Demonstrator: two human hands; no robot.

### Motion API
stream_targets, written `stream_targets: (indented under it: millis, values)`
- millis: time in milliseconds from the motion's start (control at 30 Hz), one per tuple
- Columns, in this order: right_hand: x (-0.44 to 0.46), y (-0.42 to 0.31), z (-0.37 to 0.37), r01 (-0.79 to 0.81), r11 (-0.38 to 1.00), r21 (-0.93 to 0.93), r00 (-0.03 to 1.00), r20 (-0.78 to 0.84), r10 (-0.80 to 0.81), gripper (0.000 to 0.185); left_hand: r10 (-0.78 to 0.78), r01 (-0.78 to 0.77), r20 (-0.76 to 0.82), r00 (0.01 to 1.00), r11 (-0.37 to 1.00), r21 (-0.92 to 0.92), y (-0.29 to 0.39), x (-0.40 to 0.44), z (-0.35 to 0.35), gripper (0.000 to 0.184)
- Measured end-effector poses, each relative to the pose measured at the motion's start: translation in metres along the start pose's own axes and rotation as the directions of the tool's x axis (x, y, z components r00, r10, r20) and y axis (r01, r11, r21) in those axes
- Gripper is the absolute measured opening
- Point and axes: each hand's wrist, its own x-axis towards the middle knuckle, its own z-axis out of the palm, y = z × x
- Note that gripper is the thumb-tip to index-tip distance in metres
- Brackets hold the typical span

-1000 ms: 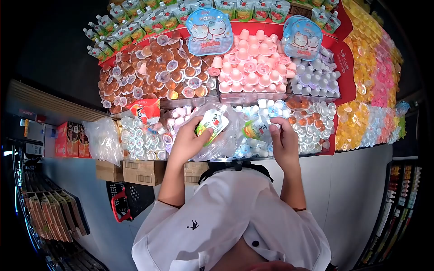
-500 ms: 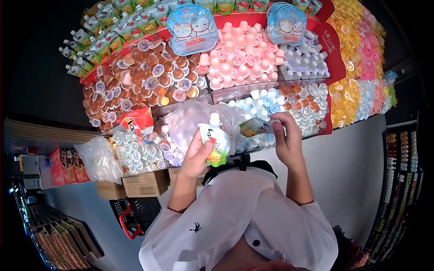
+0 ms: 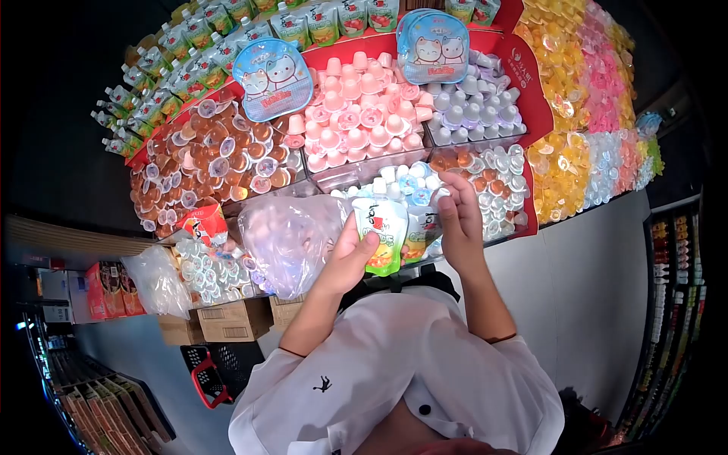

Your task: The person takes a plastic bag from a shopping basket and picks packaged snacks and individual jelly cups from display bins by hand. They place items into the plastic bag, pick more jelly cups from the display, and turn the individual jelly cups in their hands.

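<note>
My left hand (image 3: 350, 258) grips a white and green spouted pouch (image 3: 381, 236) by its left side, thumb across its front. My right hand (image 3: 461, 220) pinches a second pouch (image 3: 419, 231) near its upper right edge. The two pouches are side by side, the left one overlapping the edge of the right one. A clear plastic bag (image 3: 284, 243) lies over the front bins, left of my left hand. White and blue jelly cups (image 3: 409, 184) sit just behind the pouches.
Brown jelly cups (image 3: 216, 155), pink cups (image 3: 364, 106) and pale purple cups (image 3: 478, 110) fill the bins behind. Two blue cat bags (image 3: 273, 80) stand there, with rows of pouches (image 3: 322, 26) at the back. Cardboard boxes (image 3: 231, 320) and a black basket (image 3: 235, 360) are below the front edge.
The two pouches have come together side by side. My left hand has moved right, away from the plastic bag, which now lies to its left. The camera view has shifted.
</note>
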Motion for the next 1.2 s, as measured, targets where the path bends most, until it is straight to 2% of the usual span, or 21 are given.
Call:
stream_targets:
  millis: [67,167,200,300,433,467,633,733,833,967,1000,1033,1100,1167,1200]
  values:
    - [0.008,0.004,-0.031,-0.003,0.999,0.034,1.000,0.021,0.003,0.038,-0.036,0.036,-0.022,0.999,0.999,-0.030,-0.005,0.013,0.029,0.072]
    - [0.025,-0.007,-0.071,-0.020,0.988,0.153,0.998,0.057,0.011,0.037,-0.056,0.056,0.006,0.998,0.998,-0.023,-0.023,0.037,0.064,0.065]
    - [0.030,-0.007,-0.084,-0.041,0.984,0.174,0.997,0.075,0.029,0.037,-0.024,0.023,-0.016,1.000,0.999,-0.039,-0.033,0.047,0.075,0.061]
    - [0.045,-0.009,-0.115,-0.043,0.983,0.181,0.998,0.058,0.033,0.035,0.075,-0.064,-0.178,0.981,0.996,0.070,-0.064,0.076,0.101,0.065]
    - [0.064,-0.015,-0.140,-0.061,0.981,0.183,0.997,0.058,0.051,0.031,0.135,-0.123,-0.327,0.935,0.991,0.057,-0.074,0.096,0.137,0.053]
    - [0.068,-0.015,-0.143,-0.063,0.979,0.192,0.996,0.076,0.049,0.031,0.195,-0.178,-0.336,0.922,0.981,0.079,-0.076,0.100,0.147,0.048]
    - [0.083,-0.025,-0.150,-0.033,0.983,0.183,0.985,0.172,0.001,0.033,0.262,-0.242,-0.350,0.899,0.965,0.100,-0.071,0.106,0.162,0.044]
    - [0.092,-0.048,-0.152,-0.012,0.999,0.043,0.945,0.328,-0.003,0.037,0.295,-0.271,-0.347,0.890,0.955,0.117,-0.066,0.107,0.156,0.041]
    - [0.105,-0.049,-0.150,0.123,0.991,-0.054,0.905,0.416,-0.090,0.036,0.332,-0.310,-0.334,0.882,0.943,0.119,-0.058,0.109,0.149,0.038]
    - [0.138,-0.058,-0.142,0.182,0.969,-0.166,0.885,0.458,-0.087,0.030,0.356,-0.338,-0.353,0.865,0.934,0.115,-0.043,0.112,0.136,0.038]
    - [0.150,-0.062,-0.138,0.265,0.944,-0.194,0.876,0.457,-0.153,0.027,0.356,-0.338,-0.369,0.859,0.934,0.113,-0.040,0.112,0.134,0.038]
    - [0.163,-0.063,-0.135,0.222,0.960,-0.172,0.890,0.439,-0.127,0.027,0.360,-0.338,-0.392,0.846,0.933,0.128,-0.039,0.114,0.129,0.041]
    - [0.195,-0.074,-0.127,0.260,0.948,-0.186,0.909,0.378,-0.175,0.028,0.368,-0.333,-0.437,0.821,0.930,0.156,-0.040,0.117,0.118,0.046]
    - [0.232,-0.083,-0.122,0.312,0.906,-0.286,0.925,0.311,-0.220,0.027,0.372,-0.357,-0.416,0.829,0.927,0.117,-0.031,0.119,0.114,0.047]
    - [0.256,-0.080,-0.119,0.342,0.909,-0.237,0.922,0.273,-0.275,0.027,0.374,-0.368,-0.408,0.833,0.925,0.097,-0.027,0.121,0.111,0.048]
